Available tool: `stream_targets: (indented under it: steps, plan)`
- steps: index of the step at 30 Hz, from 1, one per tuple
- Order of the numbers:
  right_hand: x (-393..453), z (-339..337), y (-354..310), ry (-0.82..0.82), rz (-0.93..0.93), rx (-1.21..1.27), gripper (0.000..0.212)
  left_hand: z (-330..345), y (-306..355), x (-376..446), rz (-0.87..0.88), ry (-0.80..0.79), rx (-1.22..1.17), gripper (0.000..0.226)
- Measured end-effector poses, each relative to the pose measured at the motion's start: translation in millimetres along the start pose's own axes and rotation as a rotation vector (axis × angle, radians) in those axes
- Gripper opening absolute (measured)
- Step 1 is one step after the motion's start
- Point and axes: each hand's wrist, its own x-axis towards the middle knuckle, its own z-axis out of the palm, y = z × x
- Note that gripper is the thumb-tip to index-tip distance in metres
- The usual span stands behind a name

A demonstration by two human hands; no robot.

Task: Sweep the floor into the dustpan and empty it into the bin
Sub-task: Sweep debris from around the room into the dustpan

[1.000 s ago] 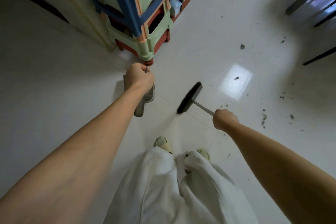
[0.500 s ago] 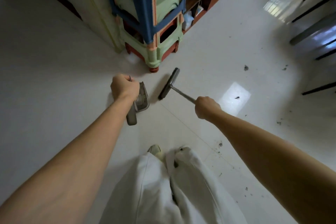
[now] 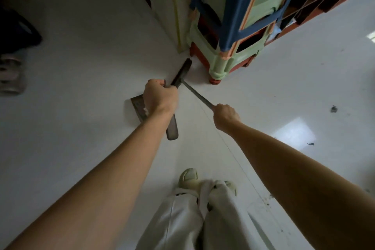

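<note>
My left hand [image 3: 160, 97] is closed around the handle of a grey dustpan [image 3: 172, 128], whose pan hangs below my wrist just above the white floor. My right hand [image 3: 224, 114] grips the thin metal handle of a broom [image 3: 197, 94]. Its black brush head [image 3: 182, 71] lies on the floor just beyond my left fist, near the foot of a stack of plastic stools. Dark bits of dirt [image 3: 333, 108] lie scattered on the floor to the right. No bin is visible.
A stack of blue, green and red plastic stools [image 3: 225, 63] stands close ahead, with a brown shelf unit [image 3: 324, 4] behind it. A pale cabinet side [image 3: 168, 6] runs along the left of the stools. Shoes [image 3: 10, 75] lie at the far left. My feet [image 3: 188, 176] are below.
The view has shifted left towards the stools. The brush head has swung left and forward to the stools' foot, beyond my left fist. The dustpan hangs more to the left.
</note>
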Motion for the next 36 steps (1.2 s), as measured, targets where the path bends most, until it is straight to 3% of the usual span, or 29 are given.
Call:
stream_targets:
  steps: [5, 10, 16, 21, 25, 30, 36]
  plan:
    - [49, 19, -28, -0.124, 0.030, 0.058, 0.036, 20, 5, 24, -0.026, -0.062, -0.159, 0.023]
    - [36, 18, -3, -0.256, 0.089, -0.052, 0.041, 21, 11, 22, -0.049, -0.105, -0.159, 0.025]
    - [-11, 11, 61, -0.294, 0.112, -0.073, 0.050, 31, 22, -8, -0.041, -0.202, 0.044, 0.018]
    - [-40, -3, 132, -0.159, 0.142, -0.110, 0.043, 65, 37, -50, -0.012, -0.303, 0.114, 0.026]
    - [-30, -18, 179, -0.097, 0.142, -0.128, 0.041, 105, 59, -79, -0.035, -0.295, 0.060, 0.027]
    - [-15, -33, 240, -0.123, 0.108, -0.099, 0.046, 166, 86, -116, -0.056, -0.270, 0.029, 0.021]
    - [-66, -52, 369, -0.222, 0.253, -0.023, 0.043, 245, 124, -187, -0.029, -0.328, 0.047, 0.010]
